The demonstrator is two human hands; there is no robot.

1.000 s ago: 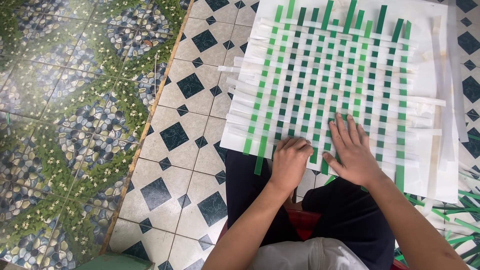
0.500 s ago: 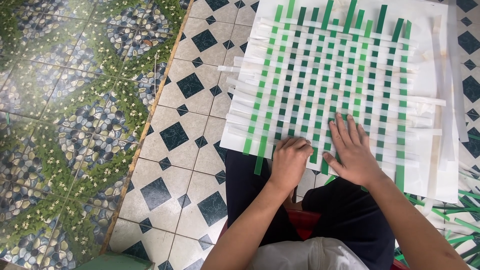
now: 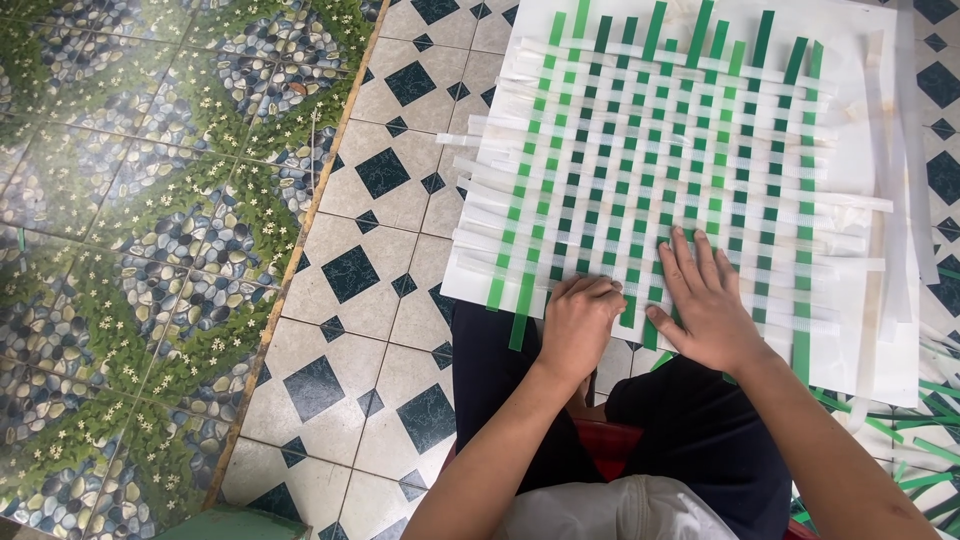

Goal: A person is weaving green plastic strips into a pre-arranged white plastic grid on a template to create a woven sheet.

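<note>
While left fingers (image 3: 585, 290) curl, right fingers (image 3: 690, 255) splay flat on woven mat (image 3: 660, 160), near edge.

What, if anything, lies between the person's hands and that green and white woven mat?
Nothing visible: the left hand rests curled on the woven mat's near edge, and the right hand lies flat on it.

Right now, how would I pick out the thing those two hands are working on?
Find the white sheet lying over the person's lap and the diamond-patterned floor tiles. On it lies a woven mat of green and white strips, with the left hand and right hand at its near edge. Only it shows a checkered weave.
</note>
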